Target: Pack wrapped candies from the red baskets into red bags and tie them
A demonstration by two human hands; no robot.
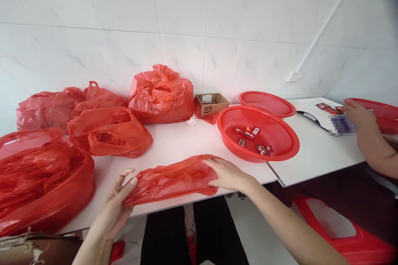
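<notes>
An empty red plastic bag (174,179) lies stretched flat along the front edge of the white table (174,140). My left hand (116,203) pinches its left end between thumb and fingers. My right hand (228,174) lies with fingers spread on its right end, pressing it onto the table. Just beyond my right hand stands a red mesh basket (281,151) holding several small wrapped packets (253,138).
Several stuffed red bags (108,132) crowd the table's left and back, the largest (43,186) at the near left corner. A small cardboard box (211,103) and a second red basket (267,102) sit by the tiled wall. Another person's hand (359,116) reaches over a scale (317,114) at right.
</notes>
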